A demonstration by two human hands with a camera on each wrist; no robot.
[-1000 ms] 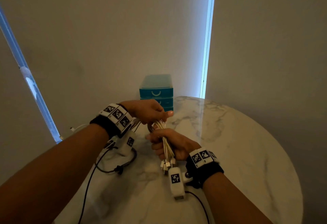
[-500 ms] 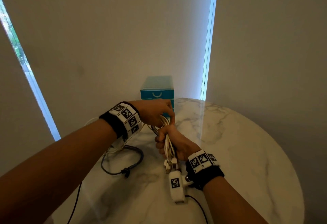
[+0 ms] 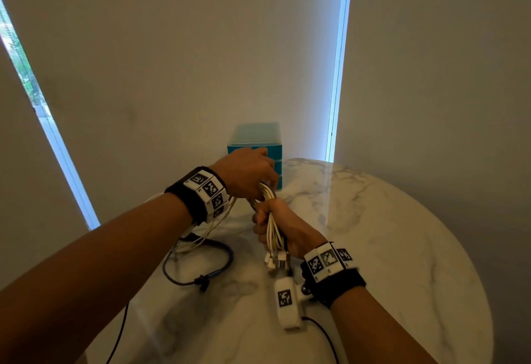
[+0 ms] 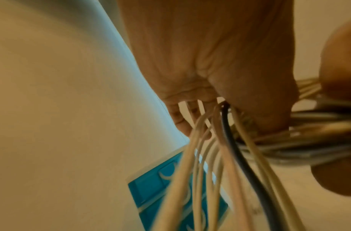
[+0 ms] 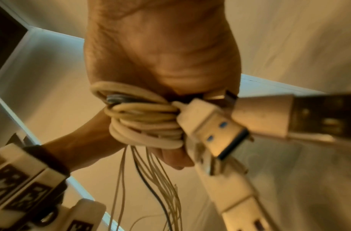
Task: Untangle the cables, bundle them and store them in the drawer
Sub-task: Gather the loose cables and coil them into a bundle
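Above the marble worktop [image 3: 373, 234], the right hand [image 3: 283, 227] fists the cable bundle [image 3: 271, 231] steady so the left hand [image 3: 248, 172], gripping loose strands, can wrap them.

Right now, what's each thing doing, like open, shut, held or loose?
Left hand: grips the cable strands.
Right hand: holds the white cable bundle upright.
USB plugs: dangle below that fist.
Dark cable: looped loose on table.
Blue drawer unit: drawers look closed.

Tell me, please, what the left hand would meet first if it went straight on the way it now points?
Probably the teal drawer unit: the left hand, gripping the white cables, points at it, though depth is unclear.
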